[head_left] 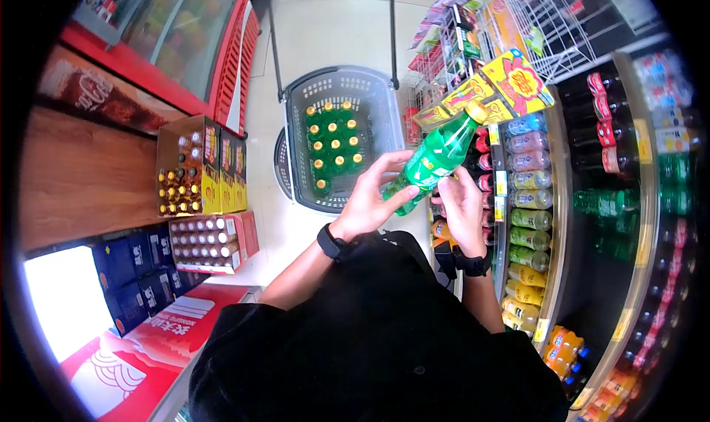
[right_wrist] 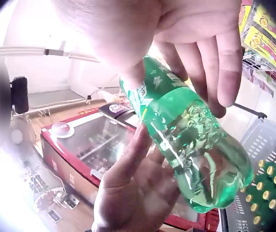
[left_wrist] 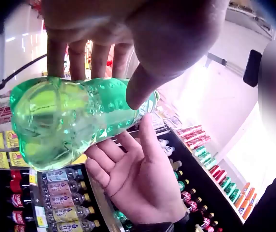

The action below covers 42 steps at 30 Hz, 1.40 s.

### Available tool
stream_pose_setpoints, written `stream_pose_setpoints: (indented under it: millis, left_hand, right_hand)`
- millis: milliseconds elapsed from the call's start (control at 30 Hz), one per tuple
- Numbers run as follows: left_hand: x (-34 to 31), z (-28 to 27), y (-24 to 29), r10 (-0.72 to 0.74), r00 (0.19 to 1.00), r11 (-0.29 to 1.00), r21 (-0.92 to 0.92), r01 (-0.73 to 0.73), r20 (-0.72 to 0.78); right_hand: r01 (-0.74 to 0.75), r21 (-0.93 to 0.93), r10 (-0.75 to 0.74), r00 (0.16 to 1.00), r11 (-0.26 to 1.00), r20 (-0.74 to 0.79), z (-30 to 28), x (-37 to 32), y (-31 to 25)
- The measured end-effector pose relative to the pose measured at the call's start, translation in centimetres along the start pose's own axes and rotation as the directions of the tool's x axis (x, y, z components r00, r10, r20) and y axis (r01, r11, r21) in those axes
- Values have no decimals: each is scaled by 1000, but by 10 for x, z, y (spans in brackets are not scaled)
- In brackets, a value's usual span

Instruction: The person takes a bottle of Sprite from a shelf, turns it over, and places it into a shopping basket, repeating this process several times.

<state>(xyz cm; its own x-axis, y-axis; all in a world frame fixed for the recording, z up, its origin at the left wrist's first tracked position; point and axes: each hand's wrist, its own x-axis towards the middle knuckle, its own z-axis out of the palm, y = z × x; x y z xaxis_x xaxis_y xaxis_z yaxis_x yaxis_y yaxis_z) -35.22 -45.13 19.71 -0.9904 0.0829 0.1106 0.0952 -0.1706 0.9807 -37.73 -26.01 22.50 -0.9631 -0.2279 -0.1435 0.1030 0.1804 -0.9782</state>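
Observation:
Both hands hold a green plastic soda bottle (head_left: 442, 150) with a yellow cap, tilted with its cap up and to the right in the head view. My left hand (head_left: 370, 200) grips the lower part, thumb on the near side and fingers on the far side. Around the label, my right hand (head_left: 463, 204) pinches the bottle with its thumb and fingers. The bottle's base (left_wrist: 41, 121) faces the left wrist camera. Beyond the hands, a grey shopping basket (head_left: 384, 119) on the floor holds several similar yellow-capped green bottles (head_left: 333, 142), standing upright.
Drink shelves (head_left: 558, 252) with rows of bottles run along the right. A yellow lollipop box (head_left: 521, 82) and wire racks (head_left: 547, 30) stand at the back right. Cartons of bottled drinks (head_left: 211, 167) and a red-framed freezer (head_left: 222, 67) line the left.

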Motion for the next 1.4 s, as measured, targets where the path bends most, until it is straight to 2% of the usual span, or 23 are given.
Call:
stream_pose_setpoints:
  millis: [233,600,767,1000,1100,1167,1267,1367,1400]
  left_hand:
    - [-4,-16,-10,16,998,999,36,-14,-53]
    - [10,-15,-24,5,997,998,63,0,-78]
    - [19,-7,-30,-38,993,993,107,50,-115]
    - [40,-2,-30,-115,970,982,124,144,-216]
    - [51,1,-32,-122,951,972,161,173,-282]
    - [58,0,-35,-138,945,951,225,210,-298]
    - [65,5,-37,-178,895,936,212,283,-408]
    - [71,5,-45,-148,888,897,318,306,-436]
    - [73,6,-45,-149,884,882,344,321,-444]
  right_hand:
    - [0,-52,5,996,999,92,16,13,-3]
    - [-89,-78,98,989,993,114,13,22,0]
    - [-107,-78,118,982,991,147,4,35,2]
    - [52,-1,-50,970,999,238,-12,82,31]
    - [161,-59,-133,934,985,332,-22,110,25]
    - [146,-60,-112,914,987,390,-28,126,16]
    - [128,-64,-81,869,990,488,-34,147,17]
    - [179,-75,-115,848,981,518,-34,166,31]
    - [242,-91,-154,822,966,548,-35,172,29]
